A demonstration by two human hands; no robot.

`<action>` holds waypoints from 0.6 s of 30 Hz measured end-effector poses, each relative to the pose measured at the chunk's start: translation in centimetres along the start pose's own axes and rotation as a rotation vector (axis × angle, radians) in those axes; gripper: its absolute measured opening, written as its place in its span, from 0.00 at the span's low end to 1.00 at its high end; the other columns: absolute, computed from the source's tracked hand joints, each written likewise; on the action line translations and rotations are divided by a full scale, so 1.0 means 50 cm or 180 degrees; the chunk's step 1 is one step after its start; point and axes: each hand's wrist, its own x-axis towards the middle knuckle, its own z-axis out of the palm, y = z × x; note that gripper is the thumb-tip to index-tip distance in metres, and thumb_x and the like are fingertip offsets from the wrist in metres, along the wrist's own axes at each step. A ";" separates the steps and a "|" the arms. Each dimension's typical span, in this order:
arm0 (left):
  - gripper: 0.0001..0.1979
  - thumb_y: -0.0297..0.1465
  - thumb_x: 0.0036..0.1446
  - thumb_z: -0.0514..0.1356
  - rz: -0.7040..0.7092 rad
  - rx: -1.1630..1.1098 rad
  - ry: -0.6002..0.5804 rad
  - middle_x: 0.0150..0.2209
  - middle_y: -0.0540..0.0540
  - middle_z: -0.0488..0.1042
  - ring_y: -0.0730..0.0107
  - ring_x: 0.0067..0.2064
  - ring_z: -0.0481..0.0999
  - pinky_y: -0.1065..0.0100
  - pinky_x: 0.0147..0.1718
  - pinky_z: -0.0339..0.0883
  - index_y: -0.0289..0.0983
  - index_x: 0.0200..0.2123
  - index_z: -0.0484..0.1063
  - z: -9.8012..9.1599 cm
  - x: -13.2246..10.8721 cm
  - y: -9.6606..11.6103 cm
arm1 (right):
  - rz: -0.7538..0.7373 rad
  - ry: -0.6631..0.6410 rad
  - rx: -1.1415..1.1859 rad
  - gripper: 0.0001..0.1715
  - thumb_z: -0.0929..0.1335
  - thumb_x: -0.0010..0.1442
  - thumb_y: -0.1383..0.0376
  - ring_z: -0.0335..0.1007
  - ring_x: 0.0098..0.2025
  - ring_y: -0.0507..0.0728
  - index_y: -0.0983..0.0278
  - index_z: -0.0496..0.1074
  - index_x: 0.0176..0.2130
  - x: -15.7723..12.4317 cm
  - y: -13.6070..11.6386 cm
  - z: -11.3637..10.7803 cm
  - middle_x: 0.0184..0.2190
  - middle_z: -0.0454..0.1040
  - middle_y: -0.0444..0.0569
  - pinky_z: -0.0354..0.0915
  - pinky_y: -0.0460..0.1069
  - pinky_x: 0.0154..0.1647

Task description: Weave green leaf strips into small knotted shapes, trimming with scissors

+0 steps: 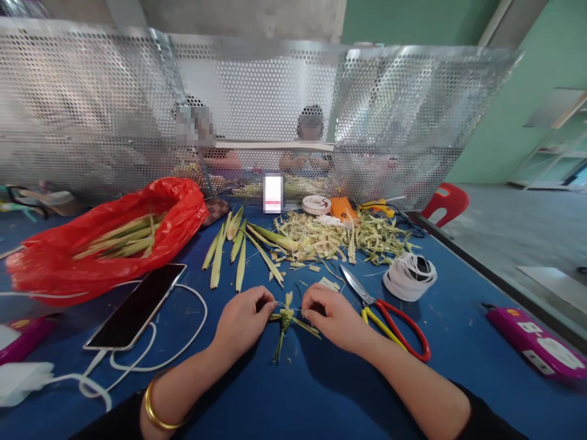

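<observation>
A small figure woven from green plant leaves (286, 319) lies on the blue table between my hands, its stalks pointing toward me. My left hand (247, 311) is pinched at its left side, on a thin pale thread or wire. On the other side my right hand (332, 313) pinches what looks like the other end of that strand. The strand crosses the figure near its top. Red-and-yellow-handled scissors (385, 318) lie just right of my right hand. Several pale green leaf sheaths (229, 244) rest beyond my left hand.
A red plastic bag (183, 211) with leaves, a phone (137, 308) and white cables are at left. Leaf scraps (321, 238), a white tape roll (410, 276) and an orange packet (343, 209) lie ahead. A purple power bank (536, 342) is at right. Behind a perforated metal screen (275, 79) sit two people.
</observation>
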 end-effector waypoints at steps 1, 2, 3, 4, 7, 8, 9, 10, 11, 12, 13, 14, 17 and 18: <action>0.07 0.32 0.53 0.55 -0.0041 -0.0022 -0.0025 0.26 0.53 0.75 0.68 0.29 0.72 0.71 0.28 0.57 0.40 0.26 0.71 -0.001 0.000 0.002 | 0.0017 0.0087 0.0142 0.09 0.64 0.52 0.75 0.64 0.31 0.51 0.63 0.64 0.24 0.001 -0.004 0.002 0.29 0.66 0.44 0.60 0.46 0.33; 0.07 0.32 0.53 0.55 -0.0069 -0.0034 -0.0047 0.26 0.52 0.75 0.68 0.29 0.72 0.70 0.28 0.57 0.40 0.26 0.71 -0.002 -0.001 0.004 | 0.0011 0.0145 0.0278 0.09 0.64 0.52 0.74 0.65 0.32 0.52 0.63 0.64 0.23 0.001 -0.007 0.004 0.30 0.68 0.45 0.61 0.47 0.34; 0.07 0.32 0.53 0.56 -0.0084 -0.0039 -0.0076 0.26 0.52 0.75 0.68 0.30 0.72 0.70 0.28 0.57 0.40 0.26 0.71 -0.003 -0.002 0.006 | -0.0019 0.0169 0.0413 0.10 0.64 0.53 0.74 0.67 0.34 0.52 0.63 0.63 0.23 0.001 -0.011 0.007 0.32 0.69 0.46 0.61 0.47 0.35; 0.07 0.32 0.53 0.56 -0.0078 -0.0026 -0.0075 0.26 0.52 0.75 0.68 0.30 0.72 0.70 0.29 0.57 0.40 0.25 0.71 -0.004 -0.003 0.007 | -0.0061 0.0149 0.0532 0.10 0.64 0.54 0.74 0.68 0.35 0.53 0.63 0.63 0.23 0.000 -0.014 0.010 0.34 0.71 0.47 0.62 0.47 0.37; 0.07 0.31 0.52 0.56 0.0005 -0.0038 -0.0060 0.26 0.51 0.75 0.67 0.31 0.71 0.69 0.29 0.56 0.40 0.24 0.72 -0.001 -0.005 0.006 | -0.0186 -0.0105 0.0821 0.09 0.62 0.58 0.72 0.70 0.35 0.52 0.63 0.63 0.27 -0.004 -0.020 0.020 0.33 0.74 0.46 0.63 0.48 0.41; 0.07 0.31 0.51 0.56 0.0005 -0.0103 -0.0076 0.25 0.51 0.74 0.67 0.31 0.71 0.69 0.29 0.56 0.40 0.24 0.72 0.001 -0.004 0.003 | -0.0181 -0.0211 0.0878 0.08 0.61 0.59 0.72 0.70 0.32 0.51 0.63 0.63 0.29 -0.006 -0.019 0.024 0.30 0.73 0.45 0.63 0.48 0.40; 0.07 0.31 0.51 0.56 -0.0014 -0.0229 -0.0103 0.25 0.51 0.74 0.67 0.30 0.71 0.69 0.29 0.56 0.39 0.24 0.72 0.003 -0.003 0.000 | -0.0140 -0.0304 0.0915 0.07 0.60 0.60 0.71 0.69 0.28 0.50 0.63 0.63 0.30 -0.006 -0.019 0.027 0.28 0.73 0.43 0.63 0.47 0.38; 0.07 0.32 0.51 0.56 -0.0052 -0.0421 -0.0145 0.24 0.51 0.73 0.68 0.30 0.70 0.70 0.29 0.57 0.39 0.25 0.72 0.005 -0.002 -0.002 | -0.0073 -0.0373 0.0941 0.07 0.60 0.61 0.71 0.67 0.25 0.49 0.63 0.62 0.31 -0.006 -0.017 0.030 0.27 0.71 0.42 0.63 0.46 0.34; 0.07 0.33 0.51 0.57 -0.0106 -0.0679 -0.0190 0.24 0.51 0.73 0.68 0.29 0.69 0.70 0.28 0.57 0.39 0.25 0.72 0.006 0.000 -0.005 | 0.0004 -0.0414 0.0966 0.06 0.59 0.61 0.70 0.65 0.22 0.47 0.63 0.61 0.32 -0.005 -0.015 0.033 0.27 0.70 0.41 0.62 0.45 0.30; 0.08 0.35 0.51 0.57 -0.0154 -0.0992 -0.0226 0.24 0.51 0.72 0.69 0.28 0.69 0.70 0.28 0.57 0.38 0.26 0.72 0.008 0.001 -0.005 | 0.0076 -0.0428 0.0990 0.06 0.59 0.61 0.69 0.62 0.20 0.46 0.62 0.61 0.32 -0.004 -0.013 0.034 0.27 0.70 0.41 0.60 0.44 0.26; 0.09 0.36 0.51 0.57 -0.0185 -0.1332 -0.0257 0.24 0.51 0.72 0.70 0.28 0.68 0.70 0.29 0.58 0.37 0.26 0.72 0.008 0.002 -0.005 | 0.0121 -0.0415 0.1015 0.06 0.59 0.61 0.69 0.61 0.19 0.46 0.62 0.60 0.31 -0.003 -0.012 0.036 0.28 0.69 0.41 0.59 0.43 0.25; 0.10 0.37 0.51 0.58 -0.0203 -0.1663 -0.0297 0.25 0.51 0.71 0.71 0.28 0.67 0.70 0.29 0.58 0.36 0.27 0.71 0.007 0.003 -0.003 | 0.0134 -0.0392 0.1043 0.06 0.59 0.61 0.69 0.60 0.20 0.46 0.62 0.60 0.31 -0.002 -0.011 0.036 0.28 0.69 0.41 0.59 0.43 0.25; 0.13 0.40 0.52 0.59 -0.0238 -0.2414 -0.0599 0.24 0.52 0.68 0.75 0.25 0.63 0.72 0.27 0.56 0.35 0.29 0.70 0.002 0.001 0.009 | 0.0125 -0.0385 0.1087 0.06 0.59 0.61 0.69 0.60 0.22 0.47 0.62 0.60 0.31 -0.001 -0.011 0.035 0.27 0.68 0.42 0.60 0.43 0.27; 0.13 0.41 0.53 0.58 -0.0271 -0.2579 -0.0769 0.23 0.53 0.66 0.76 0.24 0.61 0.73 0.25 0.55 0.35 0.29 0.69 0.000 -0.001 0.013 | 0.0116 -0.0397 0.1078 0.06 0.59 0.61 0.69 0.60 0.23 0.47 0.62 0.61 0.31 -0.001 -0.012 0.034 0.27 0.67 0.41 0.60 0.44 0.28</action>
